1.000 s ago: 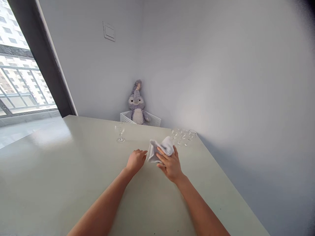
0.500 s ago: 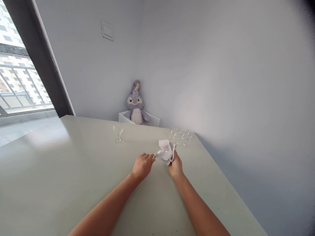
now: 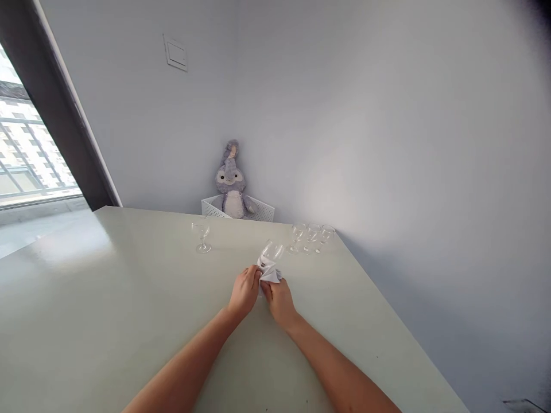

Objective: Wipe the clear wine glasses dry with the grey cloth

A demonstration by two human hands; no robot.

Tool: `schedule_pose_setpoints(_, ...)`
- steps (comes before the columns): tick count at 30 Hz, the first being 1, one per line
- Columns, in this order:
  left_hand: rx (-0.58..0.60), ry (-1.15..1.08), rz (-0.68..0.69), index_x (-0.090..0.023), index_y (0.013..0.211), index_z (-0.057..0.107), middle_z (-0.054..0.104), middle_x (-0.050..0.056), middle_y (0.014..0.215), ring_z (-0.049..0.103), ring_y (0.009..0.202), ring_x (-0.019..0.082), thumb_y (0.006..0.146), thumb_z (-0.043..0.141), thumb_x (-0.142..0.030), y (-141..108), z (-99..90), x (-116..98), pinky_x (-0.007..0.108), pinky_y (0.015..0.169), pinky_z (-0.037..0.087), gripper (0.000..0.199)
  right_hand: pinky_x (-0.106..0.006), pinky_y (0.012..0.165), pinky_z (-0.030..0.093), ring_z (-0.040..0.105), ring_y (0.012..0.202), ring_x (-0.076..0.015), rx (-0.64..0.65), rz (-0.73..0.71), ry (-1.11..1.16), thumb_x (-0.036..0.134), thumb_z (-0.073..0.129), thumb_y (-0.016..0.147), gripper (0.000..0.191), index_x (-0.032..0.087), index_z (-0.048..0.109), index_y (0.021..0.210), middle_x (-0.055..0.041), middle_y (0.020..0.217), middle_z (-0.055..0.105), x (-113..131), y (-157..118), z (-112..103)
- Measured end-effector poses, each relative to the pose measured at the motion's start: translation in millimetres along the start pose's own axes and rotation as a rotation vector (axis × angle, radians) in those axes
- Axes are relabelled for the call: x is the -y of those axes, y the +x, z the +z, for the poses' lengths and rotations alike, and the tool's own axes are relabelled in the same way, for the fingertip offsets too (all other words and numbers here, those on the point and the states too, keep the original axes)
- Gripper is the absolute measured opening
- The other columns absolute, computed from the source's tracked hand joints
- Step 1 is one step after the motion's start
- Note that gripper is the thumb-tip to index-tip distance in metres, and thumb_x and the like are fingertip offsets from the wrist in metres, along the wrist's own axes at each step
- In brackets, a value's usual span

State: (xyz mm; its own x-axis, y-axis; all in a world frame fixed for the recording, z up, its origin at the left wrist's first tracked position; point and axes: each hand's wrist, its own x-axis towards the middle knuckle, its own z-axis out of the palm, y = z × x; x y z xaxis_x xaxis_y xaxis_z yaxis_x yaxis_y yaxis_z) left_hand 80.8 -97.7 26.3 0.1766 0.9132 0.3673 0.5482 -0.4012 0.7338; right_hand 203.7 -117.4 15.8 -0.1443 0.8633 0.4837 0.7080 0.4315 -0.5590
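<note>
A clear stemmed glass (image 3: 272,250) is tilted between my hands, its bowl uncovered and pointing away from me. White cloth (image 3: 270,273) wraps around its lower part. My left hand (image 3: 245,289) is closed at the left side of the glass and cloth; its fingertips are partly hidden, and it grips the glass near the stem. My right hand (image 3: 279,299) pinches the cloth from below on the right. The stem and foot are mostly hidden by the cloth and fingers.
One stemmed glass (image 3: 203,236) stands at the back left of the pale table (image 3: 142,298). Three more glasses (image 3: 311,236) stand in a row at the back right. Behind the table's far edge, a plush toy (image 3: 233,186) sits in a white basket (image 3: 263,211).
My right hand has moved left and down with the cloth, from the bowl to the lower part of the glass. The bowl now shows and points away. The view has shifted slightly right.
</note>
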Motion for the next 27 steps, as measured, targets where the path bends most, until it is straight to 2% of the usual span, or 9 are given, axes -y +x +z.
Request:
schedule_pose_setpoints(4, -0.085, -0.227, -0.182, -0.022, 0.078, 0.048, 0.055, -0.003, 0.068, 0.051, 0.063, 0.014, 0.085, 0.031, -0.038, 4.6, -4.2, 3.3, 0.023, 0.057, 0.037, 0.025, -0.035, 0.081, 0.037, 0.052, 0.095, -0.0232, 0.004, -0.194, -0.228, 0.023, 0.038, 0.086, 0.029, 0.020, 0.055, 0.109, -0.0069, 0.104, 0.061, 5.6, -0.7, 0.7)
schedule_pose_setpoints(7, -0.218, -0.232, -0.215, -0.022, 0.082, 0.050, 0.053, -0.003, 0.066, 0.049, 0.060, 0.013, 0.084, 0.035, -0.040, 12.0, -17.6, 14.1, 0.023, 0.058, 0.037, 0.024, -0.032, 0.076, 0.040, 0.055, 0.089, -0.0209, 0.115, -0.308, -0.304, 0.026, 0.041, 0.086, 0.032, 0.020, 0.051, 0.116, -0.0075, 0.112, 0.058, 14.9, -6.4, 1.6)
schedule_pose_setpoints(10, -0.421, -0.150, -0.217, -0.022, 0.082, 0.051, 0.053, -0.002, 0.066, 0.049, 0.061, 0.013, 0.084, 0.036, -0.039, 19.2, -34.2, 25.9, 0.025, 0.061, 0.037, 0.023, -0.027, 0.065, 0.042, 0.059, 0.080, -0.0178, 0.232, -0.358, -0.221, 0.039, 0.046, 0.083, 0.033, 0.024, 0.054, 0.111, -0.0052, 0.111, 0.059, 28.2, -12.5, -5.0)
schedule_pose_setpoints(13, -0.517, -0.122, -0.164, -0.021, 0.084, 0.051, 0.054, -0.001, 0.070, 0.050, 0.065, 0.014, 0.084, 0.036, -0.036, 20.7, -41.6, 30.4, 0.026, 0.064, 0.038, 0.021, -0.024, 0.064, 0.043, 0.059, 0.078, -0.0154, 0.224, -0.303, -0.044, 0.043, 0.046, 0.082, 0.027, 0.027, 0.060, 0.098, -0.0024, 0.101, 0.062, 38.4, -11.9, -18.3)
schedule_pose_setpoints(16, -0.464, -0.145, -0.114, -0.021, 0.094, 0.049, 0.051, -0.002, 0.071, 0.050, 0.066, 0.014, 0.083, 0.038, -0.035, 15.2, -32.5, 24.9, 0.026, 0.065, 0.039, 0.021, -0.024, 0.064, 0.043, 0.056, 0.068, -0.0121, 0.062, -0.102, 0.123, 0.037, 0.043, 0.085, 0.024, 0.024, 0.063, 0.091, -0.0030, 0.089, 0.061, 37.6, -1.3, -29.7)
schedule_pose_setpoints(18, -0.375, -0.185, -0.073, -0.021, 0.104, 0.045, 0.050, -0.002, 0.071, 0.051, 0.067, 0.014, 0.083, 0.038, -0.034, 8.9, -20.1, 17.7, 0.026, 0.066, 0.041, 0.026, -0.024, 0.060, 0.044, 0.051, 0.056, -0.0092, -0.029, 0.041, 0.238, 0.037, 0.047, 0.082, 0.025, 0.022, 0.061, 0.097, -0.0035, 0.088, 0.057, 31.6, 8.6, -31.4)
schedule_pose_setpoints(21, -0.191, -0.222, 0.003, -0.022, 0.115, 0.038, 0.055, -0.001, 0.075, 0.054, 0.069, 0.013, 0.084, 0.036, -0.028, -0.6, -2.0, 7.1, 0.027, 0.067, 0.043, 0.031, -0.024, 0.053, 0.044, 0.045, 0.050, -0.0081, -0.039, 0.189, 0.427, 0.039, 0.058, 0.072, 0.038, 0.020, 0.058, 0.105, -0.0029, 0.086, 0.056, 21.4, 21.2, -23.7)
schedule_pose_setpoints(23, -0.094, -0.223, 0.069, -0.024, 0.117, 0.035, 0.059, 0.001, 0.086, 0.056, 0.078, 0.014, 0.085, 0.035, -0.025, -4.6, 5.6, 3.3, 0.029, 0.072, 0.044, 0.033, -0.023, 0.048, 0.043, 0.046, 0.050, -0.0094, -0.030, 0.268, 0.536, 0.041, 0.059, 0.068, 0.036, 0.019, 0.061, 0.097, -0.0009, 0.073, 0.057, 16.2, 27.1, -15.5)
schedule_pose_setpoints(27, -0.095, -0.139, 0.111, -0.024, 0.116, 0.038, 0.052, 0.007, 0.111, 0.049, 0.104, 0.017, 0.084, 0.037, -0.023, -4.8, 11.2, 7.8, 0.035, 0.087, 0.039, 0.032, -0.023, 0.044, 0.041, 0.046, 0.042, -0.0099, -0.030, 0.421, 0.661, 0.043, 0.058, 0.068, 0.033, 0.016, 0.061, 0.086, 0.0031, 0.053, 0.054, 1.7, 42.0, -4.5)
